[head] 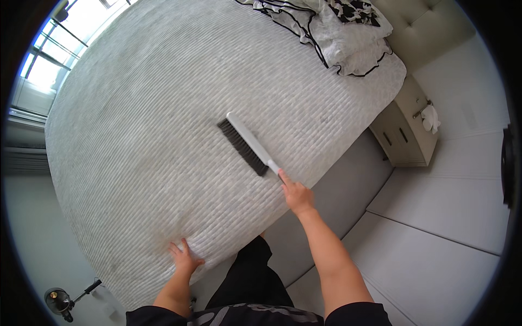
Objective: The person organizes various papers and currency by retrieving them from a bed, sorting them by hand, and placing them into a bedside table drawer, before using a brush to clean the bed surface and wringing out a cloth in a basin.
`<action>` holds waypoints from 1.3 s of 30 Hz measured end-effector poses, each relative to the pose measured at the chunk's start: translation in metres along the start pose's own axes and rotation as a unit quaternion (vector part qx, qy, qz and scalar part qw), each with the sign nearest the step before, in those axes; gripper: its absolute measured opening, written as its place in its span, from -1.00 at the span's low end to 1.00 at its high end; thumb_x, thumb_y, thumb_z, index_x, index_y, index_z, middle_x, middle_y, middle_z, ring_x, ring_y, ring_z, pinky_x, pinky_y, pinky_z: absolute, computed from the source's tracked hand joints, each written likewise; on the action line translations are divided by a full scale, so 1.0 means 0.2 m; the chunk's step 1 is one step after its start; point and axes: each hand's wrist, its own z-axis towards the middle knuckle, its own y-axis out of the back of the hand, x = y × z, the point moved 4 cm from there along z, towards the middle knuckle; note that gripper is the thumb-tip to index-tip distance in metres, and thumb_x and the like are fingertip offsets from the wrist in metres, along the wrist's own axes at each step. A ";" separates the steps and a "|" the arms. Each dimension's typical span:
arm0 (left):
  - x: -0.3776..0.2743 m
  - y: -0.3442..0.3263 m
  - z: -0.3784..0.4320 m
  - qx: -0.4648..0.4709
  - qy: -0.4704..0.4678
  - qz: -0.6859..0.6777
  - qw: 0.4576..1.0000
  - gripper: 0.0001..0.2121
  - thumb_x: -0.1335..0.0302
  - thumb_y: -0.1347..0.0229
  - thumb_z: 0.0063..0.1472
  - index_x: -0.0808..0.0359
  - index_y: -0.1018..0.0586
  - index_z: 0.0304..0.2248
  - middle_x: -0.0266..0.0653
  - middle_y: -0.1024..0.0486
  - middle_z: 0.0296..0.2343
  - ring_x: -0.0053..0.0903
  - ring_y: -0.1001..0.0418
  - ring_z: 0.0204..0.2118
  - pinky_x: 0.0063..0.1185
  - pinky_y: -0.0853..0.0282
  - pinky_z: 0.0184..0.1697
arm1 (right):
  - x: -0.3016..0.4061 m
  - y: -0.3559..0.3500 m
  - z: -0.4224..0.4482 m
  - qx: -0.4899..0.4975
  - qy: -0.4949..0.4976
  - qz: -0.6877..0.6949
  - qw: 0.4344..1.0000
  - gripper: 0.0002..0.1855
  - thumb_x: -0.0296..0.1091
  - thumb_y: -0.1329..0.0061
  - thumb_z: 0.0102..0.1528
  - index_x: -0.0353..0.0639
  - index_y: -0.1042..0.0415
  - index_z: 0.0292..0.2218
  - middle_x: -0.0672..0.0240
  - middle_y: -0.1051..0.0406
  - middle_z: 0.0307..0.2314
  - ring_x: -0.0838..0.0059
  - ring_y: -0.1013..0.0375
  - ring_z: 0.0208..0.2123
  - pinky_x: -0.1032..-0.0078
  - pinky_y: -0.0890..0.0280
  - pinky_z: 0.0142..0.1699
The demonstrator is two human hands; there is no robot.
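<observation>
My right hand point(299, 196) grips the handle of a bed brush point(249, 138) with a pale grey back and dark bristles. The brush lies over a light grey quilted mattress cover point(171, 122), its bristles turned toward the left and its head pointing away from me. Nearer to me, on the left, my left hand point(185, 257) rests on the cover close to the edge, its fingers spread and nothing in them. Shallow creases in the fabric surround that hand.
A bunched white bedcover with black trim point(346, 40) lies by the tufted headboard point(424, 20). A nightstand point(401, 126) holding a crumpled white tissue point(430, 119) stands beside the bed. A black wall lamp point(59, 301) is at lower left. A window point(49, 61) shows at upper left.
</observation>
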 end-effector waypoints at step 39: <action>-2.71 -0.55 0.36 0.014 0.327 -0.916 0.233 -0.38 0.01 0.18 0.05 0.20 -0.08 0.02 -0.10 0.01 0.04 -0.21 -0.01 0.06 -0.20 0.05 0.06 | -2.53 -0.12 0.85 -0.042 -0.541 0.692 0.476 -0.09 0.32 0.21 -0.09 -0.06 0.14 0.11 0.27 0.17 0.10 0.34 0.24 0.13 0.26 0.40 0.15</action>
